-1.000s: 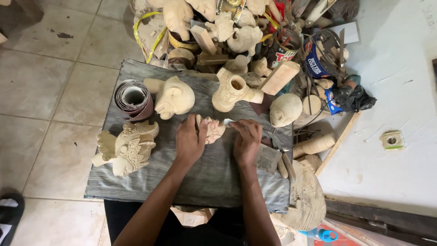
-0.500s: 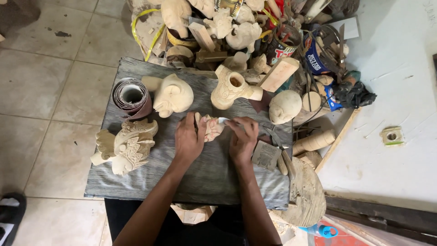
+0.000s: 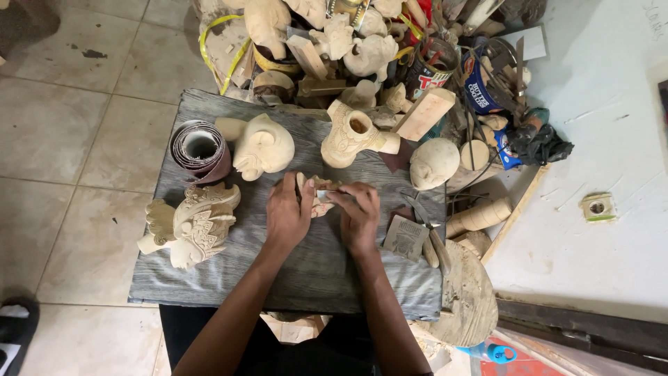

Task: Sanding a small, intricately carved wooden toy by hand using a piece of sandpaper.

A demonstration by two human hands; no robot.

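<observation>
A person's two hands meet over a small pale wood carving (image 3: 314, 195) near the middle of a grey-covered desk (image 3: 229, 278), seen from above. The left hand (image 3: 287, 214) lies flat with its fingers closed around the carving's left side, pinning it to the cloth. The right hand (image 3: 360, 217) curls in from the other side, its fingertips pinching a thin light-coloured tool or strip against the carving; what that strip is cannot be made out.

A roll of sandpaper (image 3: 200, 150) stands at the desk's far left corner, just beside a rounded carved head (image 3: 263, 146). Below them, near the left edge, rests a carved winged figure (image 3: 188, 223) with fine scale-like detail. A carved vase (image 3: 349, 134) sits at the far edge, beyond the hands. To the right of the right hand lie a small dark carved block (image 3: 406, 238) and a smooth egg-shaped piece (image 3: 433, 163). A heap of unfinished carvings, cans and offcuts crowds the tiled floor (image 3: 62, 132) past the desk.
</observation>
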